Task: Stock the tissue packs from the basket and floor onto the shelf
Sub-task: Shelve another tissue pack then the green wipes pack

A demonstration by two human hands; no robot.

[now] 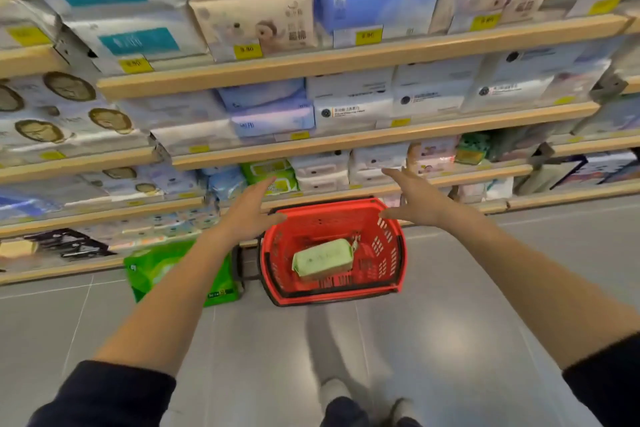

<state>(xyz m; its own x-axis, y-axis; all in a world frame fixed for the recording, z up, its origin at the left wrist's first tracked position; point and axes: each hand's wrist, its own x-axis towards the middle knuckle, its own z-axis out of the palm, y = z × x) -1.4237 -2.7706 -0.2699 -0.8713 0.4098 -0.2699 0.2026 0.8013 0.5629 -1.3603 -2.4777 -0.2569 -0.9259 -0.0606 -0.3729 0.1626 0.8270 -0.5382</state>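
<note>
The left hand is held out flat with its fingers straight and a little apart, and nothing is held in it. The right hand is held out the same way, with fingers spread wide, and nothing is held in it either. Both hands are seen over the far end of a red basket, one at each side; whether the rim is touched cannot be told. The basket is set on the grey floor, near the bottom of the shelf. One pale green tissue pack is laid in the middle of the basket. A bigger bright green pack is set on the floor just left of the basket, and part of it is hidden by the left arm. The shelf boards on the far side are filled with many white, blue and green packs. Dark sleeves are seen at the near edge, and a pale shoe is seen between them.
</note>
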